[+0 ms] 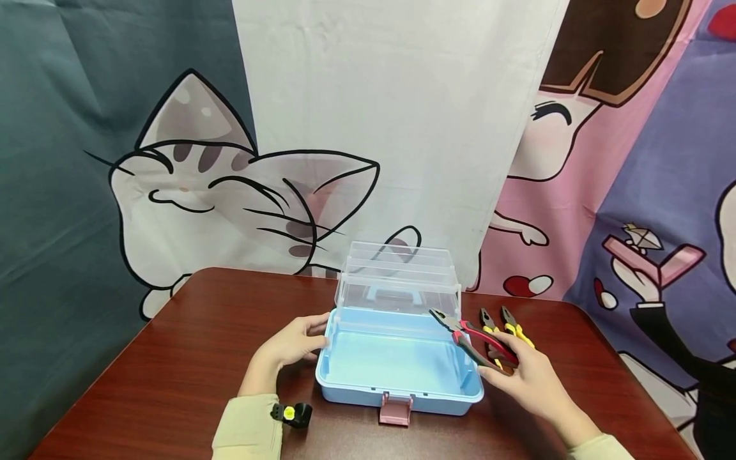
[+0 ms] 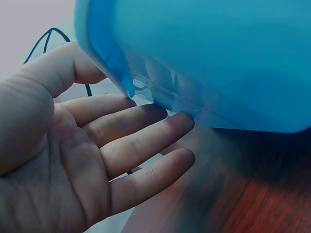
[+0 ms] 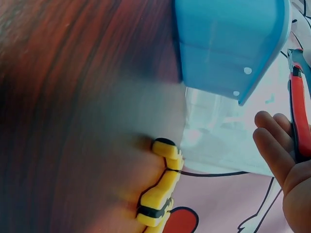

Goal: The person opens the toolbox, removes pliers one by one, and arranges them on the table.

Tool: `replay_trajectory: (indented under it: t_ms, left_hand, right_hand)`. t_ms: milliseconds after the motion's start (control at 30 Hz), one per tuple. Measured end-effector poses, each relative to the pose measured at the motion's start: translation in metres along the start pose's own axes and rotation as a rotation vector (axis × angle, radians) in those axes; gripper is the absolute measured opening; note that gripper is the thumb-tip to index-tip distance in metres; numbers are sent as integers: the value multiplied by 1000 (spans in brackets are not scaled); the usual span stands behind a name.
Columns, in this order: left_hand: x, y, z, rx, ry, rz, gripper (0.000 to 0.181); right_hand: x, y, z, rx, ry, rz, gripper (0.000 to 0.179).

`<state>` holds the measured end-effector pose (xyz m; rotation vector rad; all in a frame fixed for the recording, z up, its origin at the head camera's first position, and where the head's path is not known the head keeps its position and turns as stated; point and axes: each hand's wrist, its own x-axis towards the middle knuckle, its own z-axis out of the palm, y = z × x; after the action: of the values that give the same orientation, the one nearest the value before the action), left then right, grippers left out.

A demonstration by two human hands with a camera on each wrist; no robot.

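Note:
A light blue toolbox (image 1: pixel 397 361) stands on the table, its clear lid (image 1: pixel 399 262) raised at the back and a pink latch (image 1: pixel 395 409) hanging at the front. My left hand (image 1: pixel 296 342) touches the box's left end; in the left wrist view, its fingers (image 2: pixel 146 145) are nearly straight against the outer wall, with the thumb near the rim. My right hand (image 1: pixel 531 377) grips combination pliers (image 1: pixel 464 327) by their red and black handles. The pliers' head points left, above the box's right end.
Two yellow-handled pliers, one nearer (image 1: pixel 487 322) and one farther right (image 1: pixel 515 327), lie to the right of the box, partly behind the right hand. The brown table (image 1: pixel 190 358) reaches back to a printed cartoon curtain (image 1: pixel 368 96).

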<state>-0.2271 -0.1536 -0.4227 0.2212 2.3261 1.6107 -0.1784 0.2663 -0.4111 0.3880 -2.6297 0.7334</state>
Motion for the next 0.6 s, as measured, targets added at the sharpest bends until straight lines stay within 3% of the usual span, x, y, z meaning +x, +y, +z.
replay_trajectory:
  t_ms: [600]
  left_hand:
    - [0,1,-1,9,-3,-4,64]
  right_hand:
    - [-4,11,-4,-45,27,49,63]
